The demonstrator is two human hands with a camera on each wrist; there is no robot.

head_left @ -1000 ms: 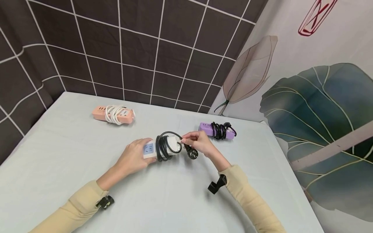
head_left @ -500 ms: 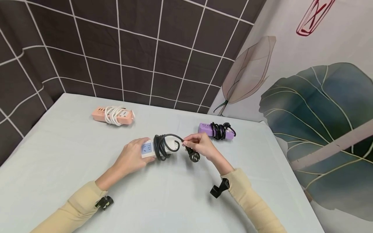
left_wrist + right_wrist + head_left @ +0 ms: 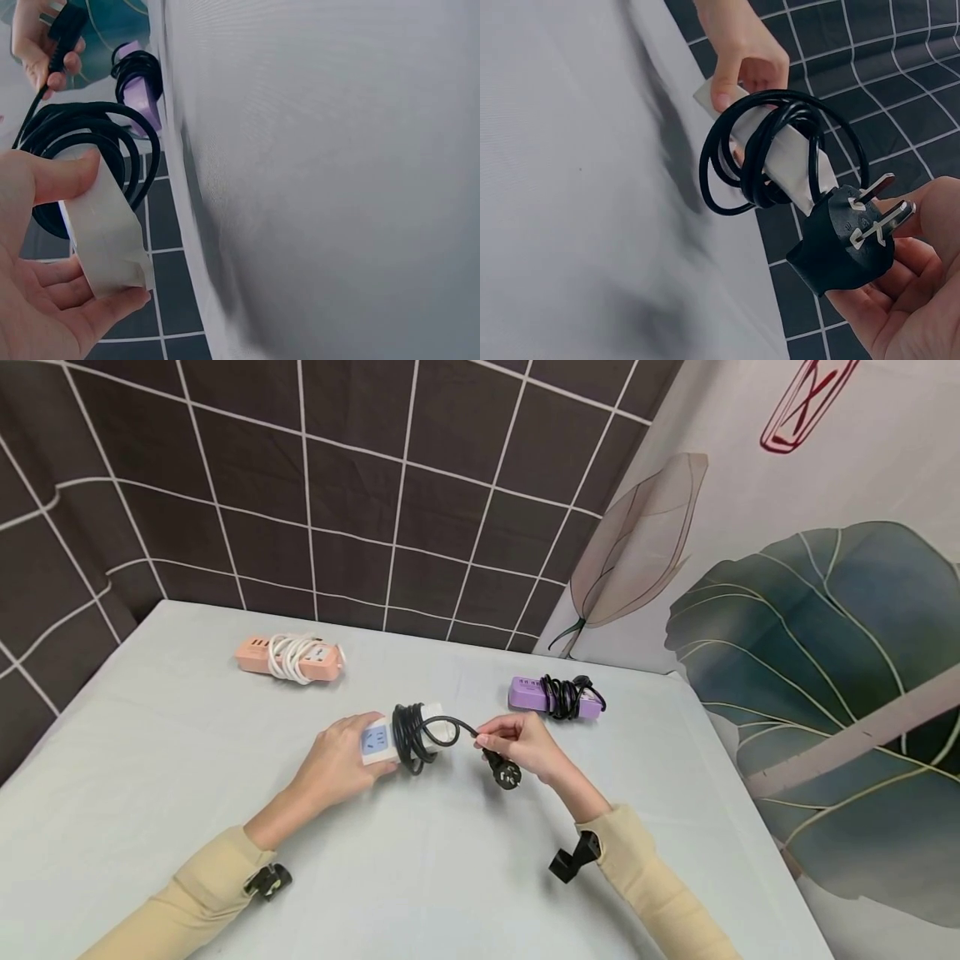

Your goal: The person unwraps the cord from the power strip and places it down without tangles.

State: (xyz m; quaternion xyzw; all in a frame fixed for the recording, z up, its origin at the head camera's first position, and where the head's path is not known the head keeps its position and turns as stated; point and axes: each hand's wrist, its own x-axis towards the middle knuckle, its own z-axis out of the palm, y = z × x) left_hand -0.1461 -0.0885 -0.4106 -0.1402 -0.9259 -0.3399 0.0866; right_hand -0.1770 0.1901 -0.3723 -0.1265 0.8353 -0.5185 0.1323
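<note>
1. Power strip (image 3: 384, 748), white, raised above the table (image 3: 435, 868), with a black cord (image 3: 409, 739) looped around its middle.
2. Left hand (image 3: 341, 762) grips the strip's end beside the blue socket panel (image 3: 374, 740).
3. Right hand (image 3: 522, 745) pinches the cord's free length next to its plug (image 3: 506, 774).
4. Farther back, lying on the table: a purple strip (image 3: 527, 695) wrapped in dark cable (image 3: 564, 697) and a pink strip (image 3: 322, 669) in white cable (image 3: 291, 657).

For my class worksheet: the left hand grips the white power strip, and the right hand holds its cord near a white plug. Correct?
No: the right wrist view shows the plug is black. The left hand does grip the white power strip, and the right hand holds its cord.
</note>
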